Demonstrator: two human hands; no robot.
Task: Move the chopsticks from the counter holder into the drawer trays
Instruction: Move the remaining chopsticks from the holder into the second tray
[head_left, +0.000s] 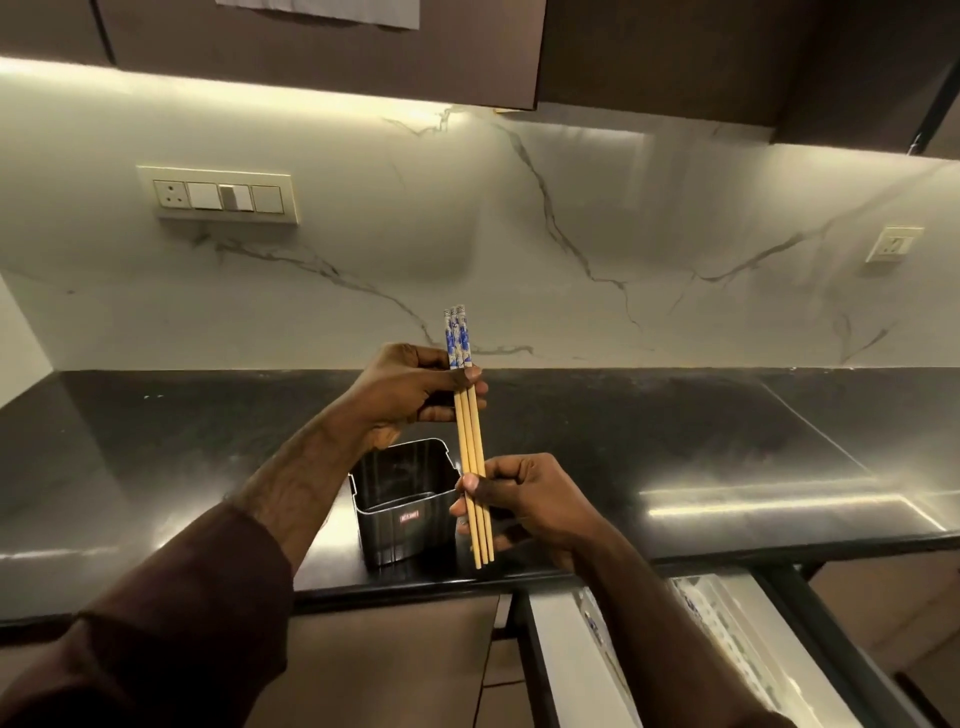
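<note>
Wooden chopsticks (470, 441), light, stiff and apt to slide apart, stand upright above the holder (402, 501) on the worktop (727, 441), left hand (410, 392) pinching near patterned tops, right hand (524, 499) pinching their tips

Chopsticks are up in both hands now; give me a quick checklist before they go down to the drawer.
1. Grip: left hand holds the chopsticks near the blue patterned tops, right hand grips near the tips. Ok.
2. Bundle: three sticks side by side, ends roughly level. Ok.
3. Clear of the holder: sticks are above and in front of it, not inside. Ok.
4. Holder empty: no sticks seen inside, but the bottom is dark. Cannot tell.
5. Drawer open: pulled out at lower right. Ok.
6. Free tray slot: tray contents blurred at the frame edge. Cannot tell.
</note>
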